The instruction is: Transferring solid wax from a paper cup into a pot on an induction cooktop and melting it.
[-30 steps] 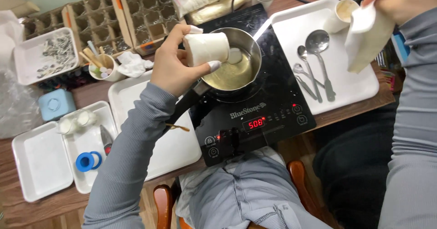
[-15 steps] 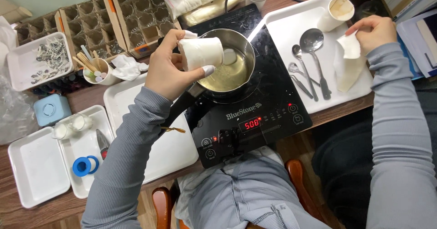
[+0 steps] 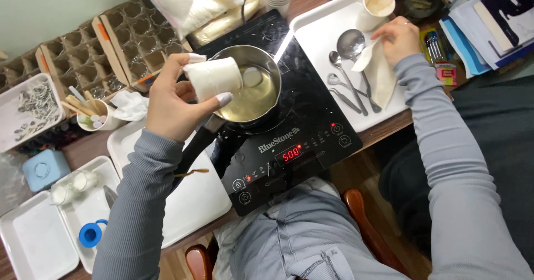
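A brown wooden bench (image 3: 83,146) is filling most of the view, with a pale green wall running along its far edge at 11 o'clock. A black induction cooktop (image 3: 283,129) is sitting near the centre, its red digits glowing on the near side. White trays are lying to either side: one tray (image 3: 194,196) at 7 o'clock of the cooktop and another tray (image 3: 325,26) at 2 o'clock, the second carrying spoons (image 3: 347,63). Cardboard cell dividers (image 3: 105,52) are standing at 10 o'clock.

On the cooktop a steel saucepan (image 3: 250,88) is holding pale yellowish liquid, its dark handle pointing toward 7 o'clock.

The left hand (image 3: 169,99) is wrapping its grip around a white paper cup (image 3: 214,78), thumb on the near side and fingers on the far side, at the pan's 9 o'clock rim. The cup is lying tipped on its side (long axis roughly level), its mouth pointing toward 3 o'clock over the liquid; whether anything is pouring, I cannot tell.

The right hand (image 3: 397,38) is resting on the right tray at 2 o'clock, its grip pinching a folded white paper towel (image 3: 378,71) whose length is running toward 6 o'clock. A used paper cup (image 3: 375,7) is standing just beyond it at 12 o'clock.
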